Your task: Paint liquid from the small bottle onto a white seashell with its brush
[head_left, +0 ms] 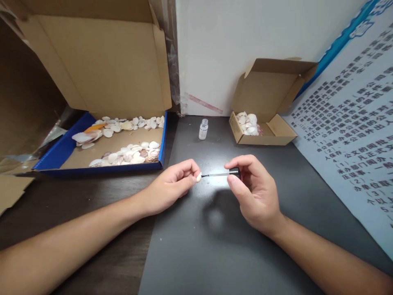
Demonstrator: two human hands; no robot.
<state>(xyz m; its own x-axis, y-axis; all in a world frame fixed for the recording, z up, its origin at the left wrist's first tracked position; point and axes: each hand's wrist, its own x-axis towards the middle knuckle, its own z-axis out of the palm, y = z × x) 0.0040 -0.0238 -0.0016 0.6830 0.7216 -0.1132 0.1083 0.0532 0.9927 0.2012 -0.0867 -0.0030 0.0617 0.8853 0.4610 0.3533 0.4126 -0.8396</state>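
Two boxes of shells

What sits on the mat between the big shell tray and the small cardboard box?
In the head view, a small clear bottle with no cap stands between the shell tray and the small box; otherwise bare dark mat.

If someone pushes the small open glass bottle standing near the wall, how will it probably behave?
The small bottle is narrow and taller than wide, so a push near its neck would probably tip it. It has no cap on, so any liquid inside might spill. It looks like clear glass, likely light yet breakable, and would probably slide easily on the smooth dark mat.
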